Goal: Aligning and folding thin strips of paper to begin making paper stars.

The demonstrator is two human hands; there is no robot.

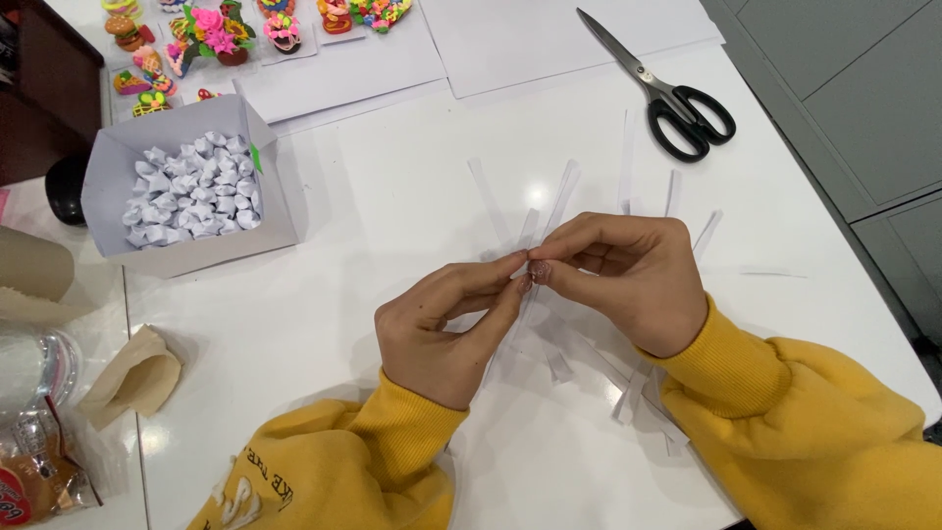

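Paper strip (521, 257) is what we see pinched between the fingertips of both hands, held just above the middle of the white surface (392, 216). Our left hand (446, 329) comes in from below with thumb and forefinger closed narrow on the strip's lower side, and our right hand (623, 280) curls over from the right, its thumb and forefinger closed on the same spot, so the fingertips of the two hands touch. How the strip is folded at that point we cannot tell, since the fingers cover it.

Under and behind the hands lie more loose paper strips (569, 358), fanned out on the surface in several directions. Both wrists wear yellow sleeves (785, 422).

To the upper left stands an open white paper box (270, 211) filled with small folded white paper stars (191, 188). Beyond it, small colourful figures (211, 34) sit on white sheets (549, 39). Black-handled scissors (662, 93) lie closed at the upper right, well apart from the hands. At the left edge we see a crumpled brown paper bag (132, 378).
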